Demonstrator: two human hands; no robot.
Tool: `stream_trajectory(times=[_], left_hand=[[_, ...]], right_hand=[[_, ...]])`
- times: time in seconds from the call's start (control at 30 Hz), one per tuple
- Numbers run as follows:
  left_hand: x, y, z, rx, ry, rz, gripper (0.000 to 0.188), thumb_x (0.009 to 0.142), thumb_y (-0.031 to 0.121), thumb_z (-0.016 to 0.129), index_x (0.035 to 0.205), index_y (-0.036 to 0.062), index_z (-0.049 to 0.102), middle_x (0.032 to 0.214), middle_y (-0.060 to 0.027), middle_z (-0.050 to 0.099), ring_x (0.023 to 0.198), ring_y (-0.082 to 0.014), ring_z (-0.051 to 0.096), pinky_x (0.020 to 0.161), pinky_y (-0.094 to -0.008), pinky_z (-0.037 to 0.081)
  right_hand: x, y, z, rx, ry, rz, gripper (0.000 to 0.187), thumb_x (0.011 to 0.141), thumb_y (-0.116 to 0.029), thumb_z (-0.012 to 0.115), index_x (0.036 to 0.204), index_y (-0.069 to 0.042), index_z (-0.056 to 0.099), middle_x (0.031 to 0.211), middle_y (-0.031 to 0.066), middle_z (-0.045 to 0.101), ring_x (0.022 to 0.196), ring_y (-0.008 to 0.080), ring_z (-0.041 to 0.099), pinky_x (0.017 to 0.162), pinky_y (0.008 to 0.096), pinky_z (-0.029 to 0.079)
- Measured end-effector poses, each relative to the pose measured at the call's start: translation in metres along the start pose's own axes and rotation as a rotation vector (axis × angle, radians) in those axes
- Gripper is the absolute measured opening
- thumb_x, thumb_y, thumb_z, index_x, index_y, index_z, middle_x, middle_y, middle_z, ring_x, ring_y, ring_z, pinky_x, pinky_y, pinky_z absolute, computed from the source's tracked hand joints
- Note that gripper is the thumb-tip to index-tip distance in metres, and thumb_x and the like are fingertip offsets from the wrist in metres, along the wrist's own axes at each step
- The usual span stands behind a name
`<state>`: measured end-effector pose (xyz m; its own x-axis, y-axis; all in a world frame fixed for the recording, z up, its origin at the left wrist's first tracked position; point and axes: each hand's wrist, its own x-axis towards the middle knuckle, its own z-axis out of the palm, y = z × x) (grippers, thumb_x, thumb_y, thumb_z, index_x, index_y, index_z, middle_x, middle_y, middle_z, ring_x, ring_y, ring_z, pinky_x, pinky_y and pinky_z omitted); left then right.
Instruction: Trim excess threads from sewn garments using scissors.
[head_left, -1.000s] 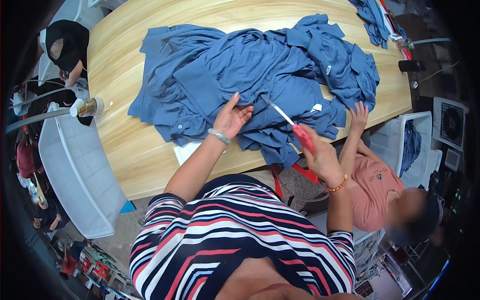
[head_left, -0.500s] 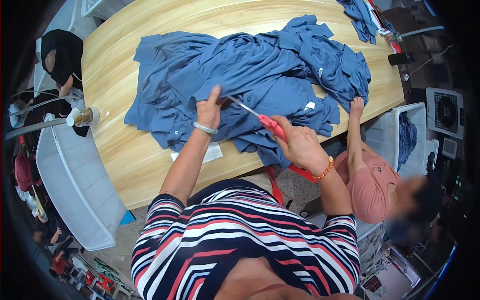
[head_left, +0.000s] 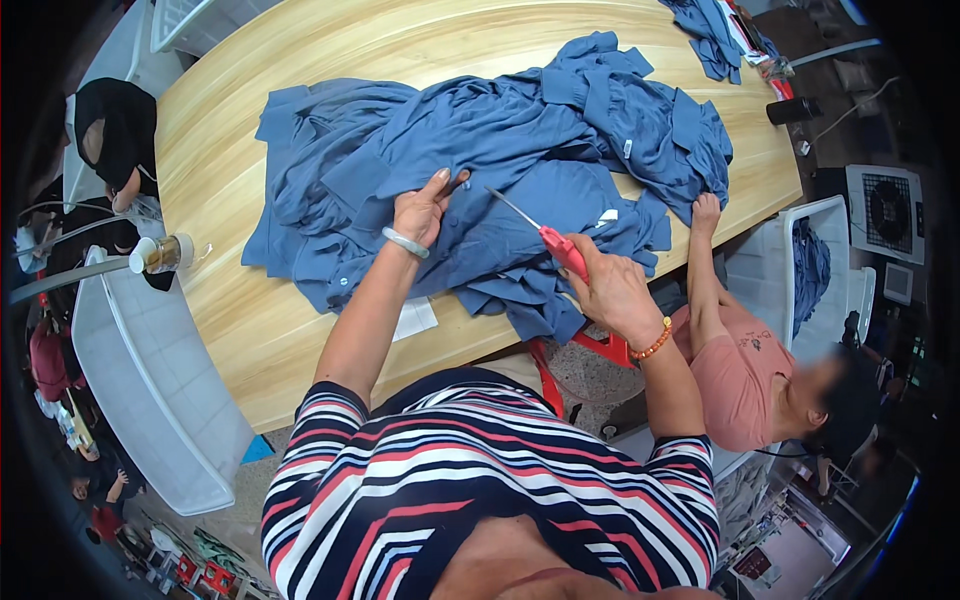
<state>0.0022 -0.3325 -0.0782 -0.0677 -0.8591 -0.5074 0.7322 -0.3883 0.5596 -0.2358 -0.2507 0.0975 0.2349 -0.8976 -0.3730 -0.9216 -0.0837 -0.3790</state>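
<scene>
A pile of blue shirts (head_left: pixel 480 140) is spread across the table, with collars, cuffs and small white labels showing. My left hand (head_left: pixel 425 212), with a pale bangle at the wrist, is closed on a fold of the blue shirt near the middle of the pile, thumb against fingers. In my right hand (head_left: pixel 612 292) are red-handled scissors (head_left: pixel 562 248). Their slim metal blades point up and left over the cloth, the tip a little apart from my left fingertips. How the fingers sit in the handle loops is partly hidden.
At the right, a co-worker in a pink top (head_left: pixel 740 375) rests a hand (head_left: pixel 706 207) on the cloth's edge. White bins (head_left: pixel 165 400) stand left and right of the wooden table (head_left: pixel 225 190). A white paper (head_left: pixel 415 318) lies near the front edge. A jar (head_left: pixel 160 253) is at the left.
The scissors have drawn back slightly to the right, so their tip is now apart from my left fingers. My left hand has shifted slightly right, still on the cloth.
</scene>
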Motion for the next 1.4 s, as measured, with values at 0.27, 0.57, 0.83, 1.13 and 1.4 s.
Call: stream_trajectory(times=[0.27, 0.57, 0.83, 1.13, 1.4], left_hand=[[-0.009, 0.018, 0.008, 0.259, -0.078, -0.073, 0.025, 0.089, 0.022, 0.064, 0.106, 0.0038, 0.061, 0.098, -0.0066, 0.066, 0.089, -0.0153, 0.064, 0.074, -0.0296, 0.053], [-0.008, -0.023, -0.012, 0.892, -0.18, 0.093, 0.019, 0.081, 0.013, 0.073, 0.092, 0.0008, 0.063, 0.082, 0.0043, 0.06, 0.066, -0.0019, 0.048, 0.058, -0.0182, 0.04], [-0.021, -0.007, -0.011, 0.505, -0.224, -0.071, 0.014, 0.079, 0.013, 0.075, 0.086, 0.0086, 0.063, 0.078, 0.0069, 0.057, 0.065, -0.003, 0.045, 0.06, -0.019, 0.034], [-0.029, -0.005, -0.026, 0.526, -0.277, -0.078, 0.01, 0.083, 0.011, 0.07, 0.09, 0.0056, 0.065, 0.077, 0.0046, 0.059, 0.069, -0.0028, 0.049, 0.061, -0.0176, 0.037], [-0.086, 0.012, 0.069, 0.852, -0.603, 0.535, 0.006, 0.081, 0.003, 0.064, 0.084, -0.001, 0.061, 0.078, -0.0025, 0.057, 0.072, -0.0111, 0.051, 0.066, -0.0249, 0.041]], right_hand=[[0.012, 0.0, 0.004, 0.126, 0.03, -0.079, 0.032, 0.086, -0.019, 0.061, 0.114, -0.011, 0.05, 0.076, 0.02, 0.063, 0.074, 0.0386, 0.062, 0.065, 0.0458, 0.048], [-0.011, 0.009, 0.008, 0.057, 0.063, -0.061, 0.026, 0.086, -0.017, 0.058, 0.11, -0.01, 0.05, 0.074, 0.0163, 0.064, 0.073, 0.0358, 0.063, 0.064, 0.0448, 0.048], [-0.028, -0.002, 0.005, -0.05, -0.107, -0.041, 0.028, 0.084, -0.021, 0.062, 0.106, -0.009, 0.05, 0.066, 0.0198, 0.059, 0.066, 0.0406, 0.06, 0.059, 0.0476, 0.046], [-0.027, -0.004, 0.013, -0.025, -0.055, -0.016, 0.029, 0.084, -0.023, 0.06, 0.107, -0.009, 0.049, 0.068, 0.0207, 0.06, 0.067, 0.0406, 0.061, 0.062, 0.0492, 0.047], [-0.026, -0.002, 0.029, 0.006, -0.283, -0.02, 0.032, 0.083, -0.02, 0.061, 0.111, -0.009, 0.049, 0.084, 0.0223, 0.063, 0.08, 0.0374, 0.063, 0.07, 0.0473, 0.047]])
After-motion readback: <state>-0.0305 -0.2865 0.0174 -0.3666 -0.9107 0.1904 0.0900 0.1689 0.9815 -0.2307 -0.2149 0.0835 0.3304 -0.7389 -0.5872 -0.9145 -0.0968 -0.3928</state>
